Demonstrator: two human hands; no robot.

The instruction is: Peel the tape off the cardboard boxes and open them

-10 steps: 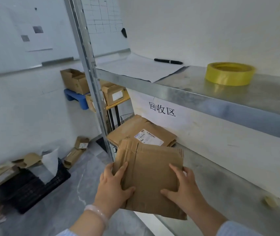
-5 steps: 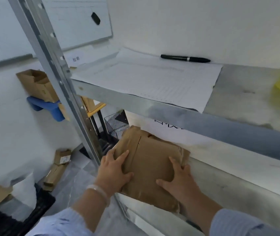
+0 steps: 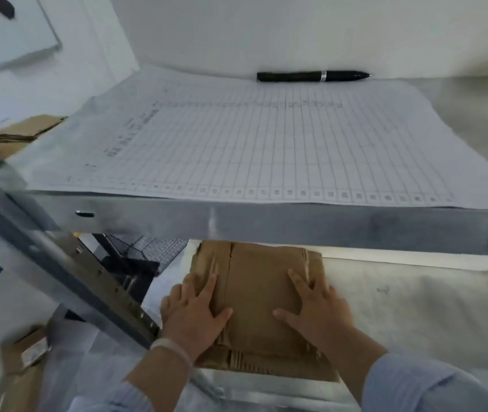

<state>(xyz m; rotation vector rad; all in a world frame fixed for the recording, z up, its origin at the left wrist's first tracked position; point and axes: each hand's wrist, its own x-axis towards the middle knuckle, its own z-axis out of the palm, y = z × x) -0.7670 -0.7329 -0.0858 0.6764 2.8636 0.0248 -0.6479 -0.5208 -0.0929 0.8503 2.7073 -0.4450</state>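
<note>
A flattened brown cardboard box (image 3: 256, 295) lies on top of a stack of flattened cardboard on the lower metal shelf (image 3: 415, 316), its far edge hidden under the upper shelf. My left hand (image 3: 193, 315) presses flat on its left side with fingers spread. On its right side my right hand (image 3: 315, 310) lies flat too, fingers straight. Neither hand curls round anything.
The upper shelf's metal edge (image 3: 296, 223) runs across the view just above the box. On it lie a gridded paper sheet (image 3: 251, 144) and a black pen (image 3: 312, 76). A slanted metal upright (image 3: 67, 269) stands at left. Cardboard boxes (image 3: 25, 355) lie on the floor at lower left.
The flattened box went from held in the air in front of the shelf to lying on the stack on the lower shelf. Both hands now press flat on it. The view moved closer.
</note>
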